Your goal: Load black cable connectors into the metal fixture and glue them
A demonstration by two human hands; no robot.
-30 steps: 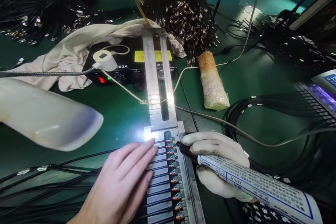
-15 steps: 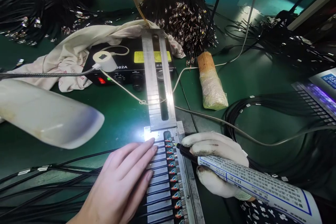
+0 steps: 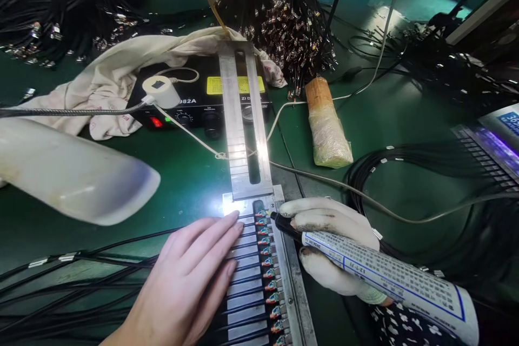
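A metal fixture (image 3: 298, 281) at the bottom centre holds a row of black cables (image 3: 247, 277) whose connector ends show coloured wires (image 3: 270, 273). My bare left hand (image 3: 190, 275) lies flat on the fixture's left side, fingertips over the upper cables. In my gloved right hand (image 3: 336, 243) is a labelled white dispensing tube (image 3: 389, 275) with a black nozzle. The nozzle's tip is at the topmost connector; whether it touches cannot be made out.
Behind the fixture stand a slotted metal plate (image 3: 239, 119) and a black control box (image 3: 190, 119) draped with cloth (image 3: 117, 70). A white lamp-like object (image 3: 77, 167) is at left, a wrapped block (image 3: 329, 124) right of centre. Cable bundles (image 3: 284, 16) lie behind.
My right hand and the tube have shifted slightly left and up, bringing the nozzle tip from beside the second connector to the topmost one. My left hand stays in place.
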